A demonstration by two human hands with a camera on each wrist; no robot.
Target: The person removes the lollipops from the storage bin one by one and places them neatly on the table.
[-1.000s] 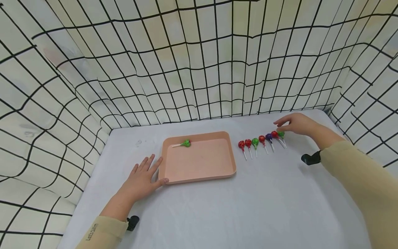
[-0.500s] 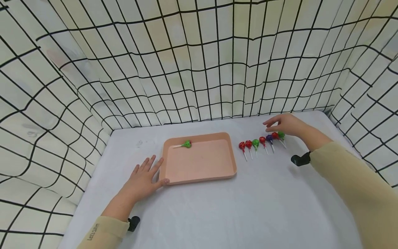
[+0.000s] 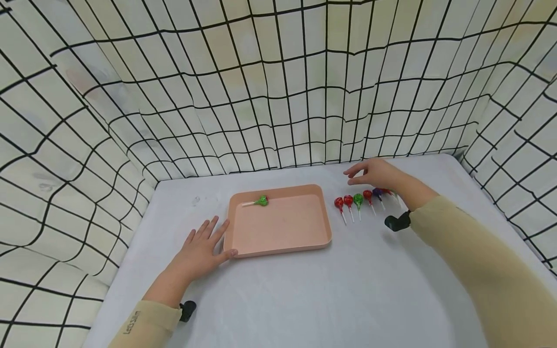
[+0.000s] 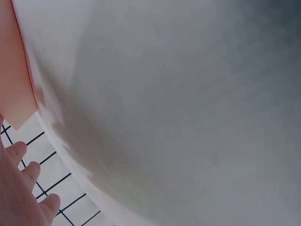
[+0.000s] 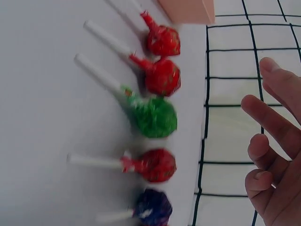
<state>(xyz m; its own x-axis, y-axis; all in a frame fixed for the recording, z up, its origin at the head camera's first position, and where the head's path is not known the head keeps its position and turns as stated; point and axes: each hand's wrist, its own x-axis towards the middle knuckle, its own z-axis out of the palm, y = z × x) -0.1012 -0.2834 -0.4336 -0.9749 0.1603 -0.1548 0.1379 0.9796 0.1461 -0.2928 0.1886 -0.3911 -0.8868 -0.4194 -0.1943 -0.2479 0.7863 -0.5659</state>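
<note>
My left hand [image 3: 197, 253] lies spread at the left end of a shallow pink tray [image 3: 283, 224], thumb and fingertips at its rim. Inside the tray's upper left rests one green lollipop [image 3: 262, 200]. To the right of the tray, several wrapped lollipops stand in a slanting row on the white cloth. They include a red lollipop [image 5: 163, 77], a green lollipop [image 5: 157, 117] and a purple lollipop [image 5: 153, 207]. My right hand [image 3: 378, 174] hovers just behind the row, fingers loosely bent, holding nothing. Its wrist covers the row's right end in the head view.
White cloth [image 3: 313, 299] covers the table. White panels with a black grid [image 3: 287, 87] rise along the back and both sides, close behind the right hand. Each wrist carries a black camera mount [image 3: 397, 222].
My right hand has moved left along the row, from its far right end toward the tray, and now hides the rightmost green lollipop. The left hand and the tray stay put.
</note>
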